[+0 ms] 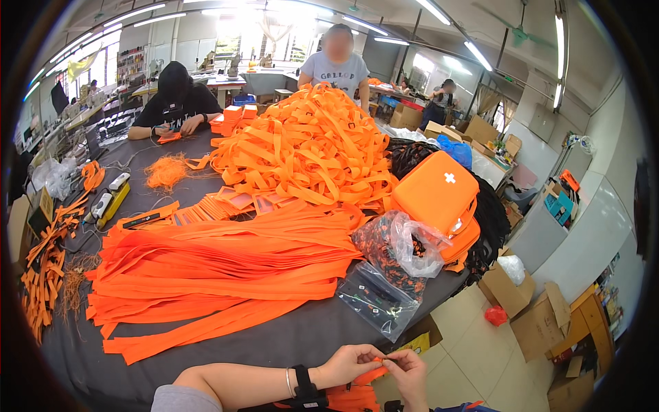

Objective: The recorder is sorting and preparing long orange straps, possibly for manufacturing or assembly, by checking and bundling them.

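At the near table edge, my left hand (349, 364) and my right hand (410, 376) meet, fingertips pinched together. Between them is a small orange fabric piece (371, 375), gripped from both sides; a tiny dark bit shows at the right fingertips, too small to name. More orange fabric (351, 397) hangs below my left wrist. Just beyond my hands lies a clear zip bag (377, 300) with small dark pieces inside. Behind it sits a clear plastic bag (395, 247) full of small black and orange parts.
Long orange straps (220, 264) lie across the dark table (274, 343), before a tall heap of orange webbing (309, 144). Orange cases (436, 192) with a white cross stand at right. Two people (182, 103) are across the table. Cardboard boxes (542, 329) stand on the floor.
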`<action>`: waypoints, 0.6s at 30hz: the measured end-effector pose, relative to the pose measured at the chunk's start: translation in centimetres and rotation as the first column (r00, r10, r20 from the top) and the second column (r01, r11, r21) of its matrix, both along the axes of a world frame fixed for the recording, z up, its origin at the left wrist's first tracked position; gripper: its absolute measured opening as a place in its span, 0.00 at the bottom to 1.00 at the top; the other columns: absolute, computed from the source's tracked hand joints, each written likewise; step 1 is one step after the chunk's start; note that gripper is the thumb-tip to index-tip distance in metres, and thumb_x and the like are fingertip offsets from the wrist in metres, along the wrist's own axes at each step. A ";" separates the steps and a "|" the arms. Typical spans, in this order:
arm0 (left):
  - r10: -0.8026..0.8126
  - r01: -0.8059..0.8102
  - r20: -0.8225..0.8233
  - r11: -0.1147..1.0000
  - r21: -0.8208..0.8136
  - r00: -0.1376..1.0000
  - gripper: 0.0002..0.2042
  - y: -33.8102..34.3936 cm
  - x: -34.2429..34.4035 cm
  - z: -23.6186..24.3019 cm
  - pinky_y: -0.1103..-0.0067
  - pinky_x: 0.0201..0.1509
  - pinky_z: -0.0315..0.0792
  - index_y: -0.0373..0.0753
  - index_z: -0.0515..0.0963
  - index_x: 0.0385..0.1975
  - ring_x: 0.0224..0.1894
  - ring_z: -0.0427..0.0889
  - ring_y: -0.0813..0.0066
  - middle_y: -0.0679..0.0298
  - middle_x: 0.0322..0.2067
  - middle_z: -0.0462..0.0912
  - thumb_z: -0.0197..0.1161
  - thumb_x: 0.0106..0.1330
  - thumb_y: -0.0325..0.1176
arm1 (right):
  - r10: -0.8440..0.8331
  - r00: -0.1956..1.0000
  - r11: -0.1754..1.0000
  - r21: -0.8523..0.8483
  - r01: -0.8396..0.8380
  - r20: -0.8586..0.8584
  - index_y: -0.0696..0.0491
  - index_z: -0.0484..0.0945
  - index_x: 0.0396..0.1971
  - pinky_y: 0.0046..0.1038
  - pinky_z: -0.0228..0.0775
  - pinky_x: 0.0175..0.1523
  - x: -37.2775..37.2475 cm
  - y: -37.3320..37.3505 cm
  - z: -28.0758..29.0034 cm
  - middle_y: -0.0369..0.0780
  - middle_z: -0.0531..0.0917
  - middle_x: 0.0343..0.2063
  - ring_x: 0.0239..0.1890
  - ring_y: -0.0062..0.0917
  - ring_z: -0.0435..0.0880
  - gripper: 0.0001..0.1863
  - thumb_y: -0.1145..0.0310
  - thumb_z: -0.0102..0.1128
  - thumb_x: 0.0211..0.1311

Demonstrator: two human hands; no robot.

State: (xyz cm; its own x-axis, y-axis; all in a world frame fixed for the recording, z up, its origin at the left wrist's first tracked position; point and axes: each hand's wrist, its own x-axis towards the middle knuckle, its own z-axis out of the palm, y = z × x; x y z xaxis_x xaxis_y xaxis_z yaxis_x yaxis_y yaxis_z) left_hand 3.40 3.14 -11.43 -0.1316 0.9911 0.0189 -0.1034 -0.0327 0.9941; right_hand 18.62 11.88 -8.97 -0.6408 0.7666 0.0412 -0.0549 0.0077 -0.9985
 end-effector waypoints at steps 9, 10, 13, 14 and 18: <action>-0.171 0.184 0.169 0.981 -0.063 0.971 0.10 0.0 -0.2 0.3 0.87 0.39 0.69 0.34 0.76 0.42 0.34 0.74 0.88 0.69 0.34 0.79 0.61 0.63 0.30 | -0.043 0.998 0.998 0.032 0.045 -0.051 0.60 0.75 0.35 0.15 0.67 0.33 -0.8 -0.2 2.0 0.35 0.78 0.25 0.27 0.14 0.75 0.09 0.83 0.60 0.53; -0.154 0.170 0.237 0.984 -0.046 0.959 0.10 0.1 -0.2 0.1 0.87 0.41 0.69 0.34 0.75 0.42 0.35 0.74 0.87 0.68 0.35 0.79 0.60 0.63 0.29 | -0.082 0.994 0.997 0.003 0.083 -0.070 0.60 0.74 0.35 0.14 0.67 0.33 -0.9 -0.3 1.9 0.35 0.78 0.26 0.27 0.14 0.75 0.09 0.82 0.60 0.53; -0.099 0.113 0.402 0.994 -0.012 0.910 0.09 0.7 -0.3 -1.0 0.86 0.46 0.70 0.33 0.75 0.42 0.39 0.75 0.85 0.66 0.37 0.79 0.59 0.64 0.27 | -0.156 0.985 0.987 -0.046 0.153 -0.073 0.59 0.74 0.34 0.14 0.66 0.33 -1.0 -0.6 1.2 0.35 0.78 0.26 0.26 0.13 0.75 0.08 0.81 0.60 0.54; -0.073 0.085 0.434 0.996 -0.008 0.898 0.09 0.8 -0.5 -1.1 0.86 0.47 0.70 0.33 0.74 0.42 0.40 0.75 0.84 0.66 0.38 0.79 0.59 0.64 0.27 | -0.149 0.988 0.988 -0.033 0.148 -0.041 0.58 0.74 0.33 0.14 0.66 0.33 -1.1 -0.8 1.1 0.35 0.78 0.26 0.26 0.13 0.75 0.07 0.81 0.60 0.54; -0.043 0.050 0.498 0.999 -0.001 0.866 0.09 0.6 -0.6 -0.9 0.86 0.49 0.69 0.33 0.74 0.42 0.41 0.75 0.83 0.65 0.38 0.78 0.58 0.64 0.26 | -0.016 1.000 1.000 -0.005 0.016 0.017 0.58 0.75 0.31 0.13 0.66 0.33 -0.5 -0.8 -0.5 0.33 0.79 0.25 0.27 0.12 0.75 0.05 0.79 0.60 0.55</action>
State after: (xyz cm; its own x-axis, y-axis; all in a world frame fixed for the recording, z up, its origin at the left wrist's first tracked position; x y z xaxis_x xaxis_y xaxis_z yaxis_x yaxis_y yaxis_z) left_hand 2.77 3.76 -12.33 -0.0736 0.9960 -0.0503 -0.5854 -0.0023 0.8108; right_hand 18.07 11.11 -9.50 -0.6288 0.7771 0.0268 -0.0382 0.0035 -0.9993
